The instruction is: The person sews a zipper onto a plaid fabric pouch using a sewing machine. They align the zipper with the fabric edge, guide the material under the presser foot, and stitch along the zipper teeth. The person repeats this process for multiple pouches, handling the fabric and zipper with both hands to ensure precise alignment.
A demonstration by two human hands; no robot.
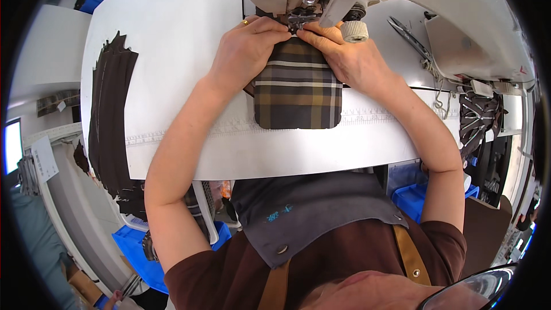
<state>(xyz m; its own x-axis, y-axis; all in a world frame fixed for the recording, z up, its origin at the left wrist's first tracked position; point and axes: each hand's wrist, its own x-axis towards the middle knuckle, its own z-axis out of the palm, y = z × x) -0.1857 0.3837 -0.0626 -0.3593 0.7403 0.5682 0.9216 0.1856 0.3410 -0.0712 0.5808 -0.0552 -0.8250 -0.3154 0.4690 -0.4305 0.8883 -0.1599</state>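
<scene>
A plaid fabric panel [298,93] lies just on the near side of the presser foot [298,19] — left hand [244,49] pinching its far edge left of the foot, right hand [354,62] pinching it on the right. Scissors [411,39] lie right of the foot; dark fabric strips [109,120], well left.

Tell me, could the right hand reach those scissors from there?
Probably yes: the scissors lie to the right of the right hand, apparently nothing between, though it's busy with the plaid fabric.

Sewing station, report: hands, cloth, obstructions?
Left hand, right hand both at far edge of plaid cloth, by presser foot. Cloth over white table. Scissors off right, apart from cloth.
</scene>
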